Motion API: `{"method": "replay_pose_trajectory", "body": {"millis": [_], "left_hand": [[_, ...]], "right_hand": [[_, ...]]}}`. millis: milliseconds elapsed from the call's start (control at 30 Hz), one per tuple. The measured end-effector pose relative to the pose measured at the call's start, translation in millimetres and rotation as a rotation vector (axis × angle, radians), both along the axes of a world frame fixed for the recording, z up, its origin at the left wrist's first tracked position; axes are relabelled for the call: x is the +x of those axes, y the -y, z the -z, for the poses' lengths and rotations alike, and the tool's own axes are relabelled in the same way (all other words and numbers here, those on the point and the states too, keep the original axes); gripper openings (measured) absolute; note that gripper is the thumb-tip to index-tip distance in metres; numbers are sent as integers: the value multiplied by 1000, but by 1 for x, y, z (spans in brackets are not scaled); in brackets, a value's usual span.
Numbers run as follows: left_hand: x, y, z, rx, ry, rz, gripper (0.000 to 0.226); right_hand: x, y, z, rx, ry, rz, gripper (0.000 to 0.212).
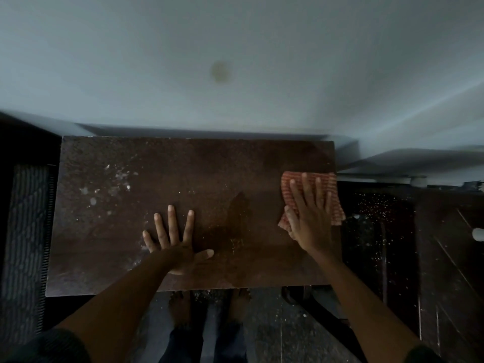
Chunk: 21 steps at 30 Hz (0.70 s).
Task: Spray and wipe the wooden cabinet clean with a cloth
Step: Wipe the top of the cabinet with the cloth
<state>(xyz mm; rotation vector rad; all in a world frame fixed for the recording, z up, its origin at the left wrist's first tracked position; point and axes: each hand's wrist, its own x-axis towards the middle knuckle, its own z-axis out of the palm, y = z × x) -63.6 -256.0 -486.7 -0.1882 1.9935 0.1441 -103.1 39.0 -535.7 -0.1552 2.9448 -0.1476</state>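
Head view: white specks [115, 184] on cabinet [209, 166] left half; stained wall [235, 61] behind.

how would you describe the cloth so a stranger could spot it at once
Find the dark brown wooden cabinet top below the pale wall. At its right edge, the right hand lies flat on an orange-red striped cloth. It is the only bright, patterned thing; the left hand rests on bare wood.
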Motion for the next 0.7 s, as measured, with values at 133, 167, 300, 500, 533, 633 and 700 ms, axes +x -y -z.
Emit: {"method": "replay_pose_trajectory", "body": {"millis": [133, 167, 300, 500, 533, 633, 700], "left_hand": [[1, 3, 2, 0, -1, 6, 104], [1, 2, 1, 1, -1, 6, 104], [-1, 2, -2, 22, 16, 17, 103], [0, 3, 0, -2, 2, 14, 104], [1, 2, 0, -7, 2, 17, 104], [1, 3, 1, -5, -3, 20, 105], [3, 3, 3, -13, -19, 26, 105]], "right_hand": [[-33, 7, -6, 2, 20, 381, 67], [-45, 11, -8, -1, 28, 451, 70], [-86, 24, -7, -10, 60, 524, 63], [-73, 35, -5, 15, -8, 186, 64], [-63, 38, -5, 24, -10, 92, 65], [-23, 46, -5, -11, 2, -128, 64], [9, 36, -4, -24, 10, -203, 65]]}}
